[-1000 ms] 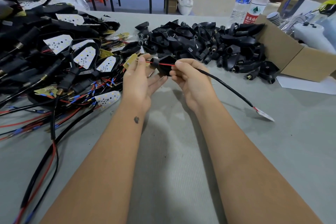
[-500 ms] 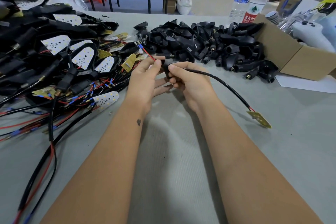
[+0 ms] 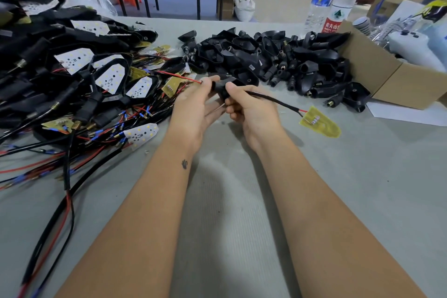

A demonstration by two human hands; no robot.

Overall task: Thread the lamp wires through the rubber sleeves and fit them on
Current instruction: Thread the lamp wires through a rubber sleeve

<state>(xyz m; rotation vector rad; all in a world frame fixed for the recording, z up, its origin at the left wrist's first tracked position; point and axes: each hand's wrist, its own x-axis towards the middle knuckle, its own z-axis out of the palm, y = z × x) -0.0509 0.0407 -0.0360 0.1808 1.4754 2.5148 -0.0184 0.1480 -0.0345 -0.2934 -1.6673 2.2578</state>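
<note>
On grey table cloth (image 3: 242, 225), black rubber sleeves (image 3: 266, 55) lie heaped.

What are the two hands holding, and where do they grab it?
The right hand grips a black rubber sleeve round its body. The left hand pinches the red wire where it comes out of the sleeve's left end.

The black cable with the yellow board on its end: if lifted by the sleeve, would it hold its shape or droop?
Probably droop: the black cable already curves down from the right hand to the table. The yellow board looks thin and light, so it would likely dangle and swing. Its red lead looks fine, so tugging seems risky.
</note>
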